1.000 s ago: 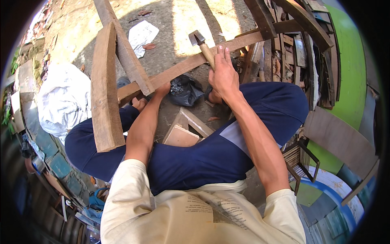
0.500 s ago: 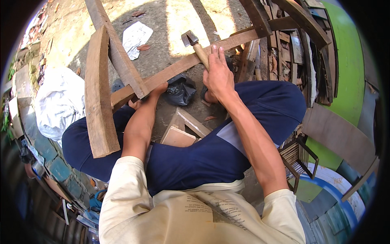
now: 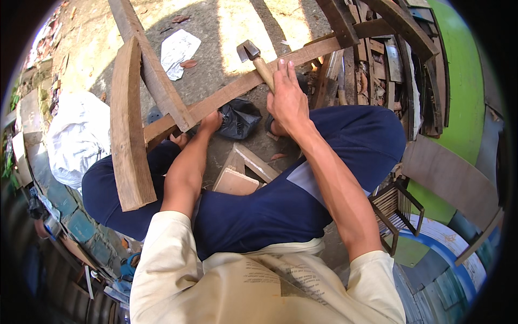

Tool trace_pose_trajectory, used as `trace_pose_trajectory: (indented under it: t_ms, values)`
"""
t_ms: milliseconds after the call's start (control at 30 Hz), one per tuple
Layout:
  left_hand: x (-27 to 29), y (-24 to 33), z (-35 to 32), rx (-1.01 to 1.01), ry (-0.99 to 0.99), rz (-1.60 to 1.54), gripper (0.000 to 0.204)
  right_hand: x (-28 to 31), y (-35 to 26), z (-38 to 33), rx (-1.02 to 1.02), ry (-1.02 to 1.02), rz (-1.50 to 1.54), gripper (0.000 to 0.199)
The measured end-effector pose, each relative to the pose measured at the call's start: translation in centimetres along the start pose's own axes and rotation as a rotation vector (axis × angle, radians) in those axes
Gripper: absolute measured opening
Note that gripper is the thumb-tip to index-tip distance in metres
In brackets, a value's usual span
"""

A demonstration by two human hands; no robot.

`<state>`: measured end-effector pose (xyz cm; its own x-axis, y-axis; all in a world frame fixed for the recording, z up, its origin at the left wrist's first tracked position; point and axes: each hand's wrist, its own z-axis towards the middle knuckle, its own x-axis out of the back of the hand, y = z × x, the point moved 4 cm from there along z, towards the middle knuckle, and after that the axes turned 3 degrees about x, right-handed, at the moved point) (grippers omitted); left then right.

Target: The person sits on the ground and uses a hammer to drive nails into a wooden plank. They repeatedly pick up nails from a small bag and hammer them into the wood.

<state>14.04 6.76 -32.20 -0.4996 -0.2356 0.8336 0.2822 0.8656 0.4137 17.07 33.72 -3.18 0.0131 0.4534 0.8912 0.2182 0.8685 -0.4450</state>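
My right hand is closed round the pale wooden handle of a hammer. Its angular steel head lies past the far side of a long wooden rail, and two of my fingers stretch onto that rail. The rail belongs to a wooden frame, with a curved wooden leg and a straight board at its left end. My left hand is low beside the rail, right against a crumpled black plastic bag; its fingers are hidden.
Between my crossed legs lies an angled wooden piece. A white sack sits at the left, with a white scrap farther off. Stacked scrap wood and a green panel stand at the right, near a small slatted wooden rack.
The frame and the hammer have shifted slightly left. My right hand keeps its hold on the handle, and my left hand stays beside the bag.
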Motion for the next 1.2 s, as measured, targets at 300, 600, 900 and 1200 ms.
trace_pose_trajectory:
  t_ms: [300,600,900,1200]
  values:
    - [4.9,1.7,-2.7,0.251,-0.353,-0.692,0.030,0.1,0.0,0.1,0.003,0.045,0.029,0.031]
    - [12.9,8.6,-6.6,0.445,-0.585,-1.213,0.022,-0.1,0.2,0.5,-0.043,-0.045,-0.035,0.040]
    - [18.9,12.6,-8.6,0.292,-0.718,-1.483,0.020,0.9,-1.0,1.0,-0.186,-0.095,0.078,0.054]
    - [22.9,14.4,-10.6,0.193,-0.561,-1.500,0.014,2.3,-2.0,0.6,-0.283,-0.214,0.145,0.054]
